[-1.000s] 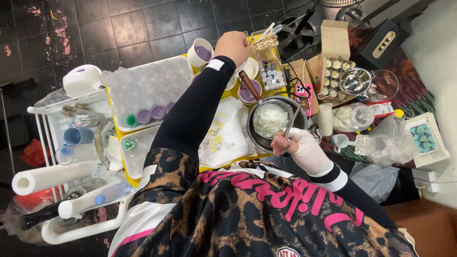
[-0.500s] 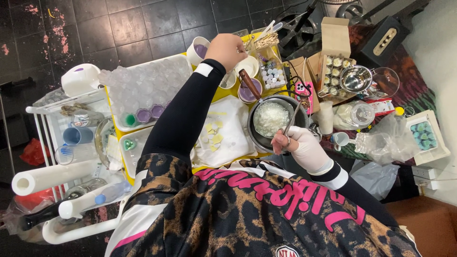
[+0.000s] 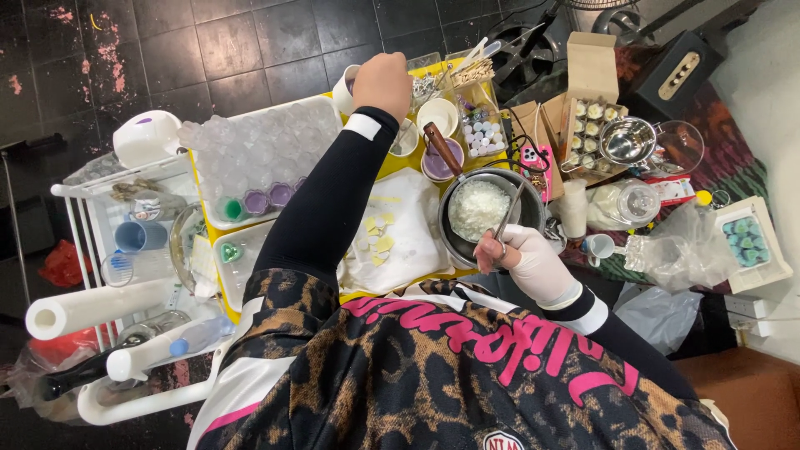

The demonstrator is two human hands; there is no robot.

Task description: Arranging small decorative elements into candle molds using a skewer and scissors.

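Observation:
My left hand (image 3: 383,81) reaches to the far side of the yellow table and rests over a white cup of purple liquid (image 3: 344,84). Its fingers are curled and hidden from me, so whether it grips the cup is unclear. My right hand (image 3: 523,257), in a white glove, holds a thin metal utensil (image 3: 507,213). The utensil's tip dips into a metal pot (image 3: 524,201) of white wax flakes (image 3: 477,208). The pot has a wooden handle (image 3: 440,147) pointing away from me.
A clear tray of small moulds (image 3: 267,142), some purple and green, lies left of my arm. A white cloth (image 3: 408,225) with yellow pieces sits before the pot. A purple bowl (image 3: 433,167), a pink phone (image 3: 531,163), a cardboard box (image 3: 587,117), a steel bowl (image 3: 625,140) and a white rack (image 3: 125,242) surround them.
My left hand has shifted left from beside the white cup to over it. My right hand and the utensil have stayed at the pot.

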